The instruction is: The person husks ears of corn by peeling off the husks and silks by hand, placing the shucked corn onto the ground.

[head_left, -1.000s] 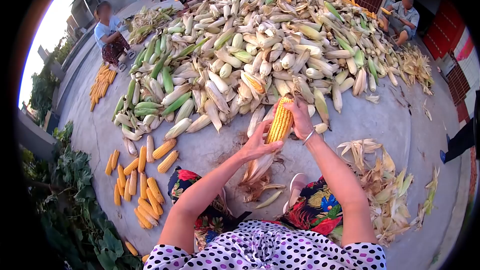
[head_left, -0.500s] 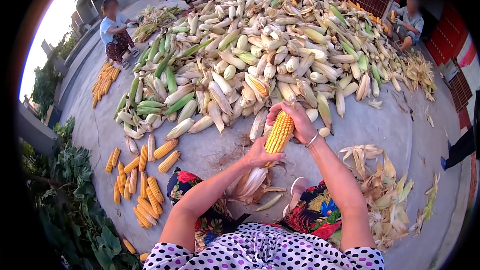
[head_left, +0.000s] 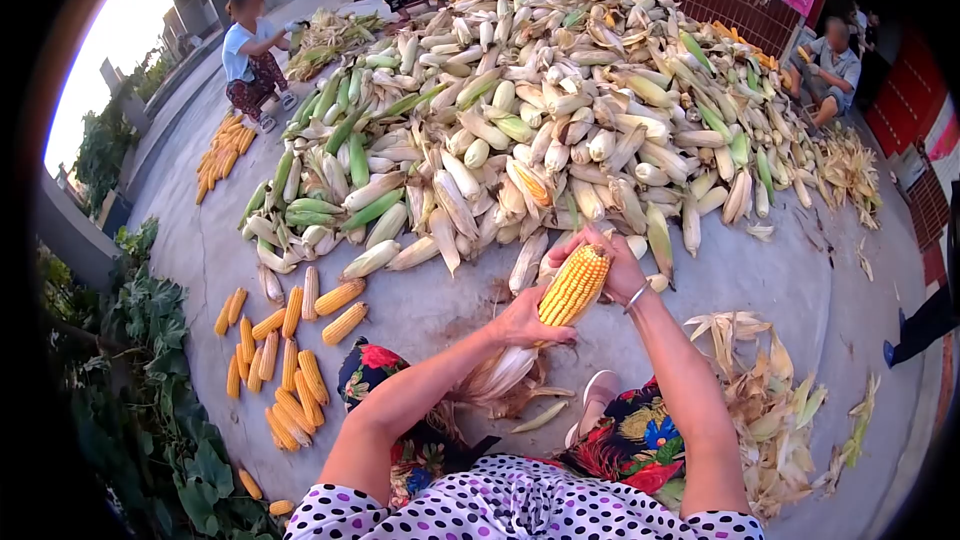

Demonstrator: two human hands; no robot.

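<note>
One bare yellow corn ear (head_left: pixel 574 285): held over the grey concrete ground (head_left: pixel 750 260), ahead of the white spotted shirt (head_left: pixel 520 500); its long axis slants from lower left, near the body, to upper right, toward the heap.
Left hand (head_left: pixel 524 321): grip closed around the ear's lower end.
Right hand (head_left: pixel 618 265), with silver bangle (head_left: pixel 637 297): grip curled against the upper end, fingers bent behind it.
Pale dry husk (head_left: pixel 503 370): just below the left hand; whether attached, cannot tell.
Loose yellow-orange ears (head_left: pixel 312 377): on the ground, left.
Papery tan husk scraps (head_left: pixel 770 410): on the ground, right.
Large heap of cream-and-green unhusked corn (head_left: pixel 560 110): beyond both hands.
</note>
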